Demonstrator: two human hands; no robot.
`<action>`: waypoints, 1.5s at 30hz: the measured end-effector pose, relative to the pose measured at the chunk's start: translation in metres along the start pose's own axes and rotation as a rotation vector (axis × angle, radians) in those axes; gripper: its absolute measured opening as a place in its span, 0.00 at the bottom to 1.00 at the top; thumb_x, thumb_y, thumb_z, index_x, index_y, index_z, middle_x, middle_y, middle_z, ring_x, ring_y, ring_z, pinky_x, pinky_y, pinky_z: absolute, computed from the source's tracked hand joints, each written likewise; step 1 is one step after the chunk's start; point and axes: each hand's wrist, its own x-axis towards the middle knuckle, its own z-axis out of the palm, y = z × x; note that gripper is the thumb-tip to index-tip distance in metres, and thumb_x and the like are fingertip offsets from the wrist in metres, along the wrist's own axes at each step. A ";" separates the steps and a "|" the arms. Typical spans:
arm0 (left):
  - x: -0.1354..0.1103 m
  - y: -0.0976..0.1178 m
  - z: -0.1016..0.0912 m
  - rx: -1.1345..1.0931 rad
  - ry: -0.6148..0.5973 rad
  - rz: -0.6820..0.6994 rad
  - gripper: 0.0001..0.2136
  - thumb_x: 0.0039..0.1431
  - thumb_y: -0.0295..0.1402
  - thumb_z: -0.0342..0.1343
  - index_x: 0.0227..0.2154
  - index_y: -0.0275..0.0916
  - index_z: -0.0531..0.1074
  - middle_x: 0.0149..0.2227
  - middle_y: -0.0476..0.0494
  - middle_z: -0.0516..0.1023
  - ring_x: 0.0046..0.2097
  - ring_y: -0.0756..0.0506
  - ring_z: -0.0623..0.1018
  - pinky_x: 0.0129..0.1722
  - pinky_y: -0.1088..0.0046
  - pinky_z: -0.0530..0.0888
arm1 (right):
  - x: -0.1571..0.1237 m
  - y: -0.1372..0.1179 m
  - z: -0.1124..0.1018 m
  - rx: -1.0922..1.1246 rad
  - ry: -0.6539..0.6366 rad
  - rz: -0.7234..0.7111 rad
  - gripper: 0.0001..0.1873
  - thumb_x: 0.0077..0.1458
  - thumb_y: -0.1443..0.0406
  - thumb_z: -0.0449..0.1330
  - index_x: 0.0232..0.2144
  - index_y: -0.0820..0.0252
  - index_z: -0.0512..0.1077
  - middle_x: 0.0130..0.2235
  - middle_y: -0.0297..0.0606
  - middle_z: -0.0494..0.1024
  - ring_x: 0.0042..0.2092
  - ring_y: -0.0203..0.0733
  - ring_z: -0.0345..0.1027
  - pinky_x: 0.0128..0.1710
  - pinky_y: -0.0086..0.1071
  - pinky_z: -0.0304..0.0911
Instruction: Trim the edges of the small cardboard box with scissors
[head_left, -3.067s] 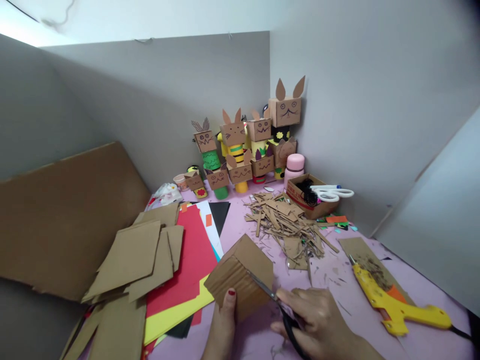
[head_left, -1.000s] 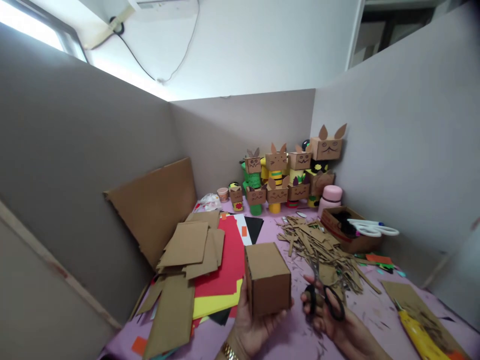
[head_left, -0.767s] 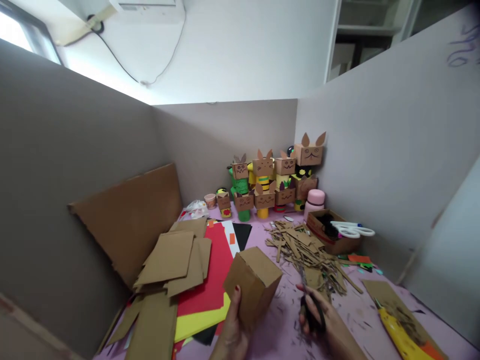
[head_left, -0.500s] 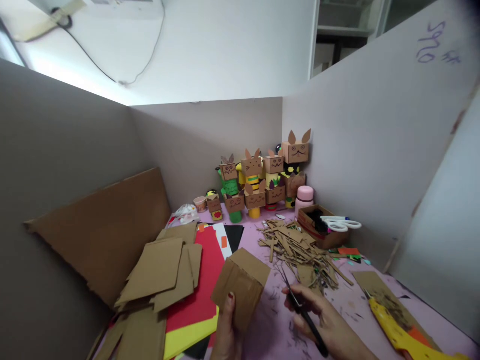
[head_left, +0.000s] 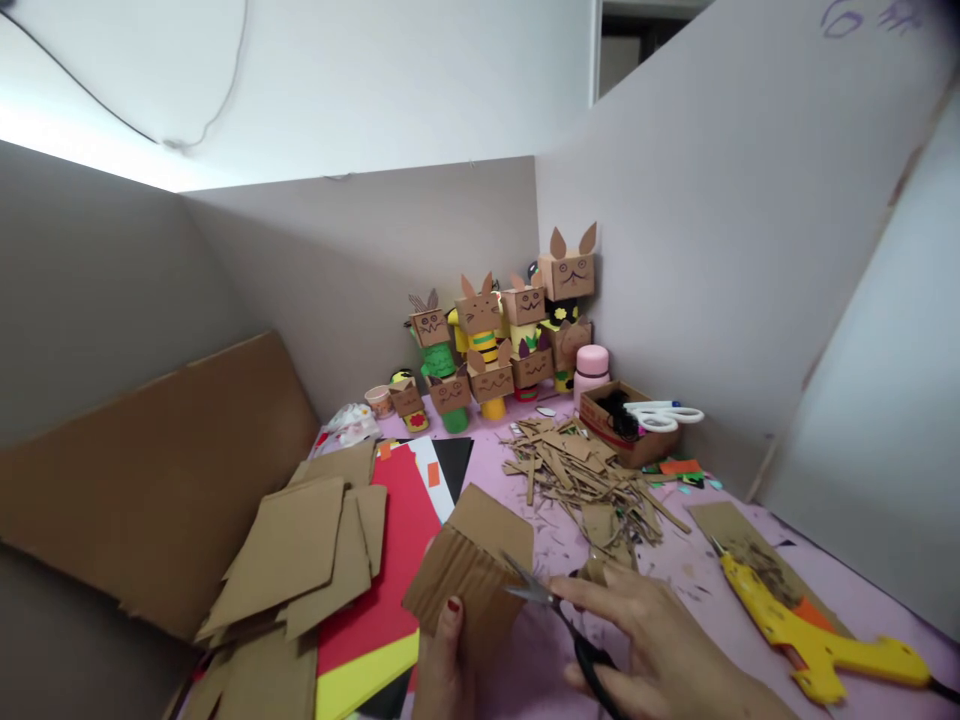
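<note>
A small brown cardboard box (head_left: pixel 472 570) is gripped in my left hand (head_left: pixel 444 655), the thumb pressed on its near face and the other fingers hidden behind it. My right hand (head_left: pixel 637 630) is closed round the black handles of a pair of scissors (head_left: pixel 546 598). The scissor blades are slightly apart and their tips reach the right side of the box, by the edge between two faces. Whether the blades bite into the cardboard, I cannot tell.
Cut cardboard sheets (head_left: pixel 292 550) lie left beside red paper (head_left: pixel 390 540). Cardboard scraps (head_left: pixel 577 480) are heaped behind my right hand. A yellow glue gun (head_left: pixel 795 625) rests at right. Behind stand several cardboard animal figures (head_left: pixel 487 380), a pink flask (head_left: pixel 592 370) and a box holding white-handled scissors (head_left: pixel 664 415).
My right hand has brought the scissors left to the box, which has tipped slightly in my left hand. The whole view has shifted, so the surroundings sit further left and higher.
</note>
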 end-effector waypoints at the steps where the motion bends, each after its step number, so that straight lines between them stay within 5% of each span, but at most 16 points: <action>1: 0.000 0.000 0.000 0.002 -0.004 0.009 0.41 0.43 0.49 0.63 0.59 0.38 0.58 0.43 0.36 0.80 0.49 0.31 0.76 0.51 0.54 0.69 | 0.000 0.000 0.001 -0.020 -0.010 0.000 0.28 0.46 0.60 0.62 0.52 0.52 0.71 0.39 0.46 0.76 0.43 0.53 0.70 0.41 0.42 0.63; 10: 0.002 0.005 0.003 0.080 0.002 0.096 0.41 0.39 0.45 0.67 0.58 0.45 0.61 0.44 0.41 0.81 0.49 0.34 0.76 0.51 0.59 0.70 | 0.000 0.003 0.005 -0.007 -0.059 0.025 0.29 0.47 0.61 0.61 0.55 0.53 0.68 0.39 0.46 0.75 0.41 0.52 0.70 0.39 0.39 0.62; 18: 0.003 0.002 -0.002 0.093 -0.060 0.073 0.40 0.42 0.45 0.66 0.60 0.43 0.58 0.40 0.41 0.81 0.41 0.37 0.79 0.46 0.61 0.73 | -0.002 0.006 0.016 0.078 0.031 0.038 0.22 0.40 0.62 0.67 0.42 0.55 0.76 0.32 0.38 0.74 0.34 0.46 0.68 0.32 0.32 0.57; 25: 0.008 0.001 -0.005 0.111 -0.082 0.095 0.36 0.45 0.44 0.64 0.58 0.42 0.61 0.36 0.42 0.82 0.38 0.39 0.79 0.37 0.66 0.76 | -0.001 0.009 0.019 0.022 0.092 0.000 0.20 0.42 0.56 0.66 0.41 0.54 0.76 0.30 0.37 0.74 0.31 0.44 0.66 0.29 0.30 0.52; 37: 0.011 -0.003 -0.009 0.093 -0.128 -0.020 0.37 0.44 0.45 0.64 0.57 0.37 0.60 0.36 0.39 0.82 0.39 0.38 0.79 0.39 0.62 0.75 | -0.002 0.009 0.017 0.043 0.035 -0.032 0.12 0.41 0.59 0.68 0.30 0.56 0.74 0.25 0.31 0.72 0.27 0.38 0.62 0.26 0.28 0.50; 45: 0.010 -0.002 -0.005 0.142 -0.104 0.024 0.36 0.48 0.43 0.63 0.59 0.40 0.57 0.37 0.43 0.82 0.41 0.39 0.78 0.41 0.65 0.75 | -0.005 0.010 0.020 0.006 0.055 -0.019 0.11 0.47 0.56 0.64 0.29 0.57 0.72 0.24 0.33 0.74 0.25 0.38 0.65 0.26 0.28 0.50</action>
